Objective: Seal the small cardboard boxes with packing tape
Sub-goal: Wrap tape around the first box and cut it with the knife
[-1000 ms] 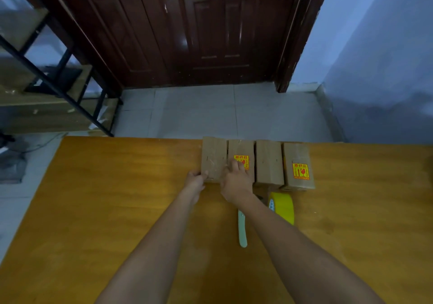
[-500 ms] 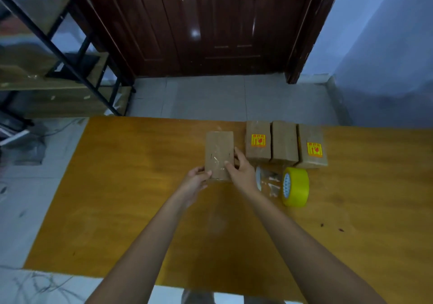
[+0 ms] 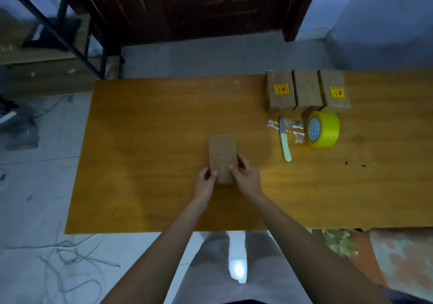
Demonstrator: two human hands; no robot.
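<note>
**One box pulled out of the row and brought to the middle**

The orange-brown wooden surface (image 3: pixel 145 139) fills most of the view, with grey floor tiles around it and a dark door beyond. At its far right edge, three small cardboard boxes (image 3: pixel 307 90) stand side by side, touching; the two outer ones carry yellow stickers. A second ago there were four in that row. The fourth, a plain box (image 3: pixel 222 157), has since been drawn away from the others and now sits near the middle of the surface, well apart from the row and close to the person.

Just in front of the row stands the yellow tape roll (image 3: pixel 324 129) on its edge. Beside it lies a small knife with a pale green handle (image 3: pixel 285 143), on top of some crumpled scraps of clear tape (image 3: pixel 293 128).

Both hands are on the plain box. The left hand (image 3: pixel 205 183) holds its near left corner, thumb on top and fingers curled at the side. The right hand (image 3: pixel 246 176) grips its right side the same way, thumb on the top face.

My reading is that this box has been singled out for sealing. No fresh tape shows on it, so the sealing looks still to come. The roll and knife are well to the right, so one hand will likely have to let go and reach for them.
</note>
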